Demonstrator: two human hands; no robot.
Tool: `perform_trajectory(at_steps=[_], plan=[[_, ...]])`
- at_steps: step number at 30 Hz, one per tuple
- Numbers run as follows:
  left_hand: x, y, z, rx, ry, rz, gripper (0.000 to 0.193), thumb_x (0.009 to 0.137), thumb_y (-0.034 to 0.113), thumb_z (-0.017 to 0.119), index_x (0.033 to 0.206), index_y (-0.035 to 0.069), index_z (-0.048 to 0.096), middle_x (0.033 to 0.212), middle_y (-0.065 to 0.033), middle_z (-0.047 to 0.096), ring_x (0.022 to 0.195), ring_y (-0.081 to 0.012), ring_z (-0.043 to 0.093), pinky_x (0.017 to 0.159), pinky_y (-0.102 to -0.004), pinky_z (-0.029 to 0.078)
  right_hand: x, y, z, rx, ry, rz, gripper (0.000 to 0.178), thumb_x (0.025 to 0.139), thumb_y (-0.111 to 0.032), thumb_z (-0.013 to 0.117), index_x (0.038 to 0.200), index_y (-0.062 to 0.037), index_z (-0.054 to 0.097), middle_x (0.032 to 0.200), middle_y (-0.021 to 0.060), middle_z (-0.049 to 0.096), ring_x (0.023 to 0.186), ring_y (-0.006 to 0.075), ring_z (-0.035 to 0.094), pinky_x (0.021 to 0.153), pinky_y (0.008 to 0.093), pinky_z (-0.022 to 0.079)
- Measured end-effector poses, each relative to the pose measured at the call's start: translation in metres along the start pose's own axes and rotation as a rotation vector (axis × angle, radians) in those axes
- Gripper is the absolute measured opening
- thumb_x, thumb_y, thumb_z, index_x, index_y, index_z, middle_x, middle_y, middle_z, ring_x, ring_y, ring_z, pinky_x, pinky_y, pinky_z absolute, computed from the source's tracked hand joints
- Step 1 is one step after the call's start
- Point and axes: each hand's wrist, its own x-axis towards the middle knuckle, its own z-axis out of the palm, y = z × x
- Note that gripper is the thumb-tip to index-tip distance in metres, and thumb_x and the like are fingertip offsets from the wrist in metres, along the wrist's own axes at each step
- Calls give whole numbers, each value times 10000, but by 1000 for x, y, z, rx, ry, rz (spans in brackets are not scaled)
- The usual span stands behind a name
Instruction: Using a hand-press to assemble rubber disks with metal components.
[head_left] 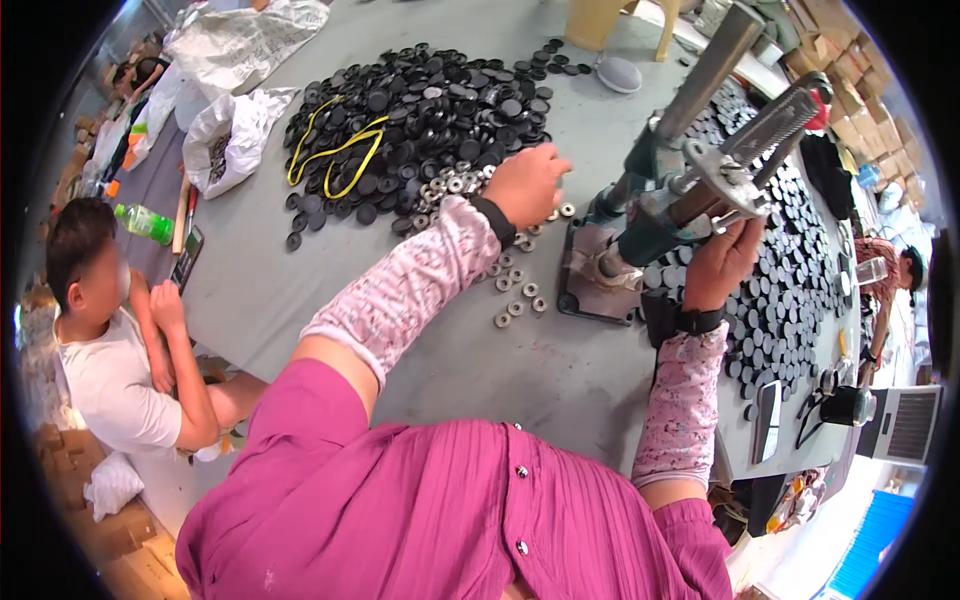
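The hands are working apart: the left hand (527, 188) is curling above ring-shaped shiny metal pieces (516, 308), left, beside round black caps (420, 100); the right hand (722, 265) is reaching up to the green-painted metal press (655, 240). Whether either is gripping, I cannot tell.

"Where does this view look from?"
"High up, on the wearer's head: a wide fisheye facing down past the magenta shirt (410, 490) onto the counter (570, 390)."
"How near?"
"Close; the shirt fills the near side, left hand (527, 186) and right hand (722, 265) beyond."
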Motion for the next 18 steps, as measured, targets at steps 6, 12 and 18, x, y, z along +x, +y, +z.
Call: perform_trajectory(at_steps=[6, 12, 18], plan=[[10, -13, 20, 91, -204, -68, 168, 813, 154, 699, 927, 34, 724, 1051, -211, 658, 1001, -413, 675, 843, -506, 566, 0, -2, -7, 71, -27, -9, 247, 1119, -167, 494, 1266, 14, 575, 1050, 81, 621, 895, 132, 565, 806, 274, 485], [5, -5, 26, 24, -69, -26, 324, 801, 291, 790, 1006, 45, 743, 1069, -178, 664, 1020, -395, 655, 888, -491, 539, 6, -4, 5, 129, 54, -44, 240, 1113, -201, 525, 1247, -18, 603, 859, 22, 620, 712, 85, 546, 638, 251, 456], [26, -7, 29, 63, -164, -42, 324, 771, 299, 815, 939, 33, 735, 918, -188, 673, 922, -399, 655, 826, -505, 528, 9, -12, 3, 68, 26, -13, 199, 1065, -138, 560, 1224, -37, 624, 935, 103, 625, 760, 198, 605, 708, 343, 516]])
